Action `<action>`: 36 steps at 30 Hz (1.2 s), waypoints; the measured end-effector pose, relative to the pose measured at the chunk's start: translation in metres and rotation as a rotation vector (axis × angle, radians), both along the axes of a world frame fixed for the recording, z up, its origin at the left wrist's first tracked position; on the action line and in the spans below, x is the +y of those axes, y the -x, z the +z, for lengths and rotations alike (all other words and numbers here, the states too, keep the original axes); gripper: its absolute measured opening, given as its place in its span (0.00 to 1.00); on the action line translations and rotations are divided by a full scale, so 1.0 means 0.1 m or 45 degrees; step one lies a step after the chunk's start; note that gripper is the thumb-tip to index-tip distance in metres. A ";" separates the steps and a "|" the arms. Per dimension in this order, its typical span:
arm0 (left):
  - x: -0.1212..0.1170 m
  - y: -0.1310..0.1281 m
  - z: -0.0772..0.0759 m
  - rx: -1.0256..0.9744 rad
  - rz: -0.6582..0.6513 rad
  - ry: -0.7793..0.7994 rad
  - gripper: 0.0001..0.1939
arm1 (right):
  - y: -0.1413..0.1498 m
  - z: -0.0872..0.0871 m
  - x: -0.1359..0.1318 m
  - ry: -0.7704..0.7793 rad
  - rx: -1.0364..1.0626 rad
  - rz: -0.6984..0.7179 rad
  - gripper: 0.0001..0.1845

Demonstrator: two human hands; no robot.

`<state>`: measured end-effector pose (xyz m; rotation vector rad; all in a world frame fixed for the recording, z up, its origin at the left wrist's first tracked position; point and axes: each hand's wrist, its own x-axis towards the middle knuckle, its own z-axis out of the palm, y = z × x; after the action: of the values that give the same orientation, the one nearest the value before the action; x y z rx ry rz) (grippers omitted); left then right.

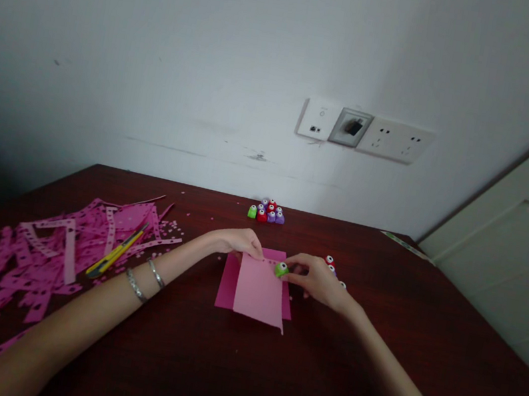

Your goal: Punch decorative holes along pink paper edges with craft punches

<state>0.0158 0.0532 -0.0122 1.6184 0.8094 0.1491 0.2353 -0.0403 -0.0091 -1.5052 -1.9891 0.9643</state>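
Note:
A light pink sheet of paper [259,292] is held by its upper left corner in my left hand [243,242], thumb on top. Small punched holes run along its top edge. Beneath it lies a darker pink sheet [227,290]. My right hand [319,278] pinches a small green craft punch [281,269] at the upper right part of the light sheet. Just behind the right hand, several more small punches [329,261] are partly hidden by it. Two silver bangles circle my left wrist.
Left on the dark wooden table [233,382] lies a heap of punched pink paper strips [68,246], with a yellow utility knife [116,253] on it and paper bits [170,231] beside it. Several coloured punches [267,212] cluster near the wall. Wall sockets [396,141] are above.

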 end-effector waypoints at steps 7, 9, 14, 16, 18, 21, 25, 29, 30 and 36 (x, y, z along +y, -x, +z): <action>-0.06 -0.05 0.03 0.123 -0.044 -0.308 0.06 | 0.01 -0.03 0.00 -0.051 -0.060 0.011 0.16; -0.09 -0.08 0.04 0.199 -0.065 -0.477 0.07 | 0.01 -0.05 0.00 -0.067 -0.089 0.020 0.15; -0.15 -0.16 0.01 0.366 -0.116 -0.732 0.07 | 0.00 -0.09 0.00 -0.090 -0.119 0.035 0.14; -0.18 -0.18 0.02 0.437 -0.121 -0.797 0.07 | 0.00 -0.10 0.01 -0.080 -0.120 0.030 0.14; -0.23 -0.19 0.05 0.521 -0.098 -0.860 0.09 | 0.00 -0.10 0.01 -0.073 -0.118 0.032 0.14; -0.29 -0.20 0.11 0.696 -0.014 -0.993 0.15 | 0.00 -0.10 0.01 -0.081 -0.119 0.040 0.14; -0.30 -0.20 0.10 0.648 -0.045 -1.136 0.17 | 0.00 -0.10 0.00 -0.070 -0.121 0.035 0.14; -0.26 -0.19 0.06 0.540 -0.144 -1.011 0.10 | 0.00 -0.03 -0.02 -0.046 -0.096 0.050 0.20; -0.25 -0.19 0.07 0.518 -0.154 -0.977 0.10 | 0.00 0.00 -0.02 -0.036 -0.075 0.038 0.22; -0.23 -0.16 0.18 0.360 -0.097 -0.849 0.16 | -0.03 0.12 -0.03 0.217 0.096 -0.144 0.21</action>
<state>0.0315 0.0302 0.0054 2.3343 0.9719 0.1464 0.2382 -0.0430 0.0026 -1.6270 -1.7877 1.1487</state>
